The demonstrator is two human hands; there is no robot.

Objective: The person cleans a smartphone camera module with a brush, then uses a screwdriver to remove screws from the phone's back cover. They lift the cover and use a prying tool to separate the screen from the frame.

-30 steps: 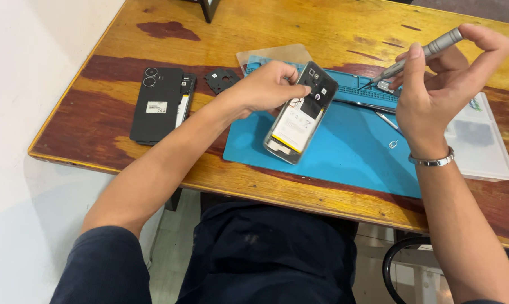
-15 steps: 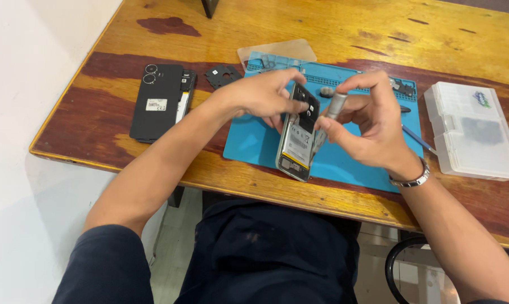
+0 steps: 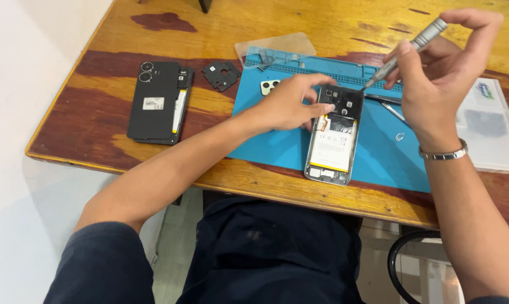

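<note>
An opened phone [image 3: 333, 141] with its back cover off lies flat on a blue work mat [image 3: 277, 146], its white battery showing. My left hand [image 3: 291, 101] rests on the phone's upper left corner and holds it against the mat. My right hand [image 3: 440, 62] grips a slim grey screwdriver [image 3: 403, 53] by its upper end. The screwdriver slants down to the left, and its tip meets the phone's top right corner. A metal bracelet circles my right wrist.
A black phone back cover [image 3: 156, 101] lies left of the mat, a small black plate [image 3: 222, 75] beside it. A clear plastic sheet [image 3: 277, 44] sits behind the mat. A white parts box [image 3: 490, 129] stands at the right. Tweezers [image 3: 395, 112] lie on the mat.
The phone was tilted up in my left hand; it now lies flat on the mat. My right hand has risen and the screwdriver tip now touches the phone's top right corner.
</note>
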